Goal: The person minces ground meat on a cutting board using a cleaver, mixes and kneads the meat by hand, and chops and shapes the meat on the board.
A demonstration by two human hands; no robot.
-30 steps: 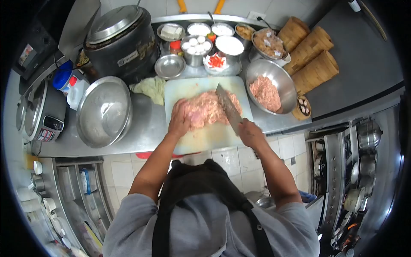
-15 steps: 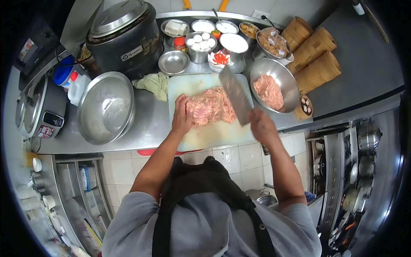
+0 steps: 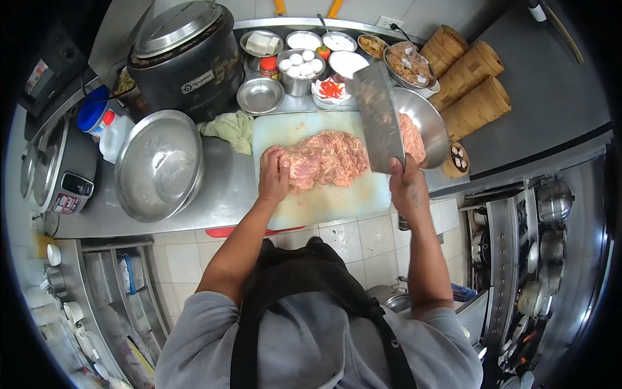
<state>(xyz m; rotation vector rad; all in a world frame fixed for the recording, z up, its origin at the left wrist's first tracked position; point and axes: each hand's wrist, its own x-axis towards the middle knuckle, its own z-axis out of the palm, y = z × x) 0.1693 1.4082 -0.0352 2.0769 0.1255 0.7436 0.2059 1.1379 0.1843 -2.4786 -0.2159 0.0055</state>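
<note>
A slab of pink minced meat [image 3: 327, 159] lies on a pale cutting board [image 3: 324, 202]. My left hand [image 3: 275, 174] is closed over its left end, fingers bent and pressed against the meat. In my right hand [image 3: 408, 188] is the handle of a cleaver [image 3: 379, 117]. The broad, meat-smeared blade is raised and points away from me, at the board's right edge. It hides part of a steel bowl [image 3: 431, 123], which holds more minced meat [image 3: 411, 139].
A large steel bowl [image 3: 159, 165] and a green cloth [image 3: 230, 129] sit left of the board. Behind stand a black cooker [image 3: 188, 65], a pot of eggs [image 3: 301, 84] and a bowl with red strips [image 3: 330, 91]. Bamboo steamers [image 3: 476, 110] are stacked at right.
The cleaver has risen and moved right, off the meat and over the steel bowl's edge. My left hand stays on the meat's left end.
</note>
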